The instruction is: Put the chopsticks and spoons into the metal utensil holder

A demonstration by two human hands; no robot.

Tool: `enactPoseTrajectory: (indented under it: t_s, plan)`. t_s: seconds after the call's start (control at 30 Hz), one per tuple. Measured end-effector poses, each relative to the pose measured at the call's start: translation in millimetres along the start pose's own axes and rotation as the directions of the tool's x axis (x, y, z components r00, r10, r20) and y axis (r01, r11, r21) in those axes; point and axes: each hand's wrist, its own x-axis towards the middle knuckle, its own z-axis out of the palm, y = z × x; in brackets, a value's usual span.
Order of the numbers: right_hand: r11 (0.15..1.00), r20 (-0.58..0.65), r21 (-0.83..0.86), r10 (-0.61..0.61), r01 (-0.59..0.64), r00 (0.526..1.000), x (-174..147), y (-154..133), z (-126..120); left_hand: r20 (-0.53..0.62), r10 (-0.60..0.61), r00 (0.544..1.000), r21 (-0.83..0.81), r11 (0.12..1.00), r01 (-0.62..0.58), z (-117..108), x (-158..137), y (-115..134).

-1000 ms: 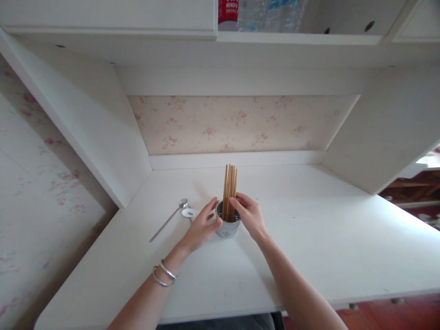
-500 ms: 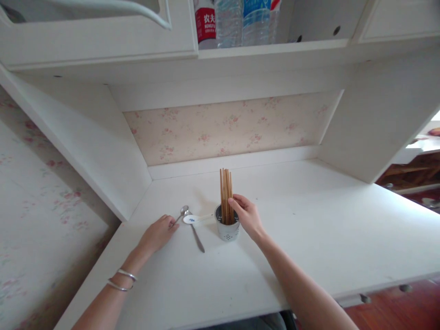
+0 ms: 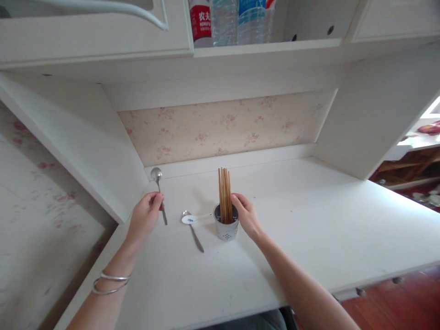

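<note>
In the head view, the left hand [image 3: 146, 216] is closed around the handle of a metal spoon [image 3: 158, 192], gripping it near the middle so that the bowl points up and away, raised off the white surface [image 3: 309, 229]. This spoon is well left of the perforated metal holder [image 3: 226, 225], which stands upright on the surface. The right hand [image 3: 244, 215] rests against the holder's right side, fingers curled on its rim, grasping it. A bundle of wooden chopsticks [image 3: 224, 195] stands upright inside the holder. Just left of the holder lie a white ceramic spoon [image 3: 192, 219], its handle reaching toward the holder, and a second metal spoon [image 3: 193, 230] crossing under it. Above the holder, on a shelf [image 3: 268, 46], stand plastic bottles [image 3: 237, 20]. Two bangles [image 3: 109, 282] circle the left wrist.
</note>
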Motion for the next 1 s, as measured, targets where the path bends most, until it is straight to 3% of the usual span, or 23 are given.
enactPoseTrajectory:
  t_s: [0.07,0.13,0.27,0.57,0.67,0.8,1.0]
  plan:
    - [1.000,-0.003,-0.005,-0.004,0.004,1.000,0,1,0,0.021,0.021,1.000,-0.319,0.948,-0.013,13,-6,28]
    - [1.000,-0.007,-0.007,0.000,0.000,1.000,-1,2,0,0.060,0.037,0.998,-0.533,0.846,0.000,31,-11,52]
    - [1.000,-0.006,-0.026,-0.004,0.004,1.000,-2,2,-1,0.154,0.074,0.985,-0.691,0.721,0.053,66,-17,80]
    - [0.997,0.017,-0.078,-0.020,0.021,1.000,-3,-3,-3,0.223,0.087,0.971,-0.529,0.847,0.045,115,-30,71]
    - [0.996,0.028,-0.081,-0.024,0.026,0.999,-3,-3,-4,0.272,0.042,0.961,-0.446,0.891,0.088,122,-37,61]
    - [0.996,0.032,-0.075,-0.039,0.042,0.999,-2,-1,-3,0.315,0.042,0.948,-0.306,0.950,0.060,125,-45,49]
    - [0.998,0.026,-0.058,-0.034,0.036,0.999,-1,1,-2,0.356,0.021,0.934,-0.326,0.940,0.103,125,-53,41]
